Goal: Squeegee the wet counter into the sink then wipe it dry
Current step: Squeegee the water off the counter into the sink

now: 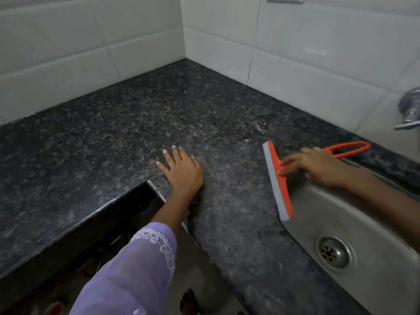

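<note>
The counter point(141, 123) is dark speckled stone running into a tiled corner, with the steel sink point(354, 226) let into its right end. It looks mostly swept; a small puddle point(255, 130) shows near the back edge, just beyond the far end of the blade.

The squeegee point(278, 180), orange with a grey rubber strip, lies along the sink's left rim, its near end overhanging the basin. The right hand point(316, 165) holds it where handle meets blade, fingers pressing on the orange bar.

The left hand point(183, 169) rests flat with spread fingers near the counter's inner front corner, holding nothing.

This looks like the end of a squeegee stroke, water being tipped into the sink. The next pull probably needs the blade set behind the puddle and drawn toward the rim. No cloth is in sight for drying.
</note>
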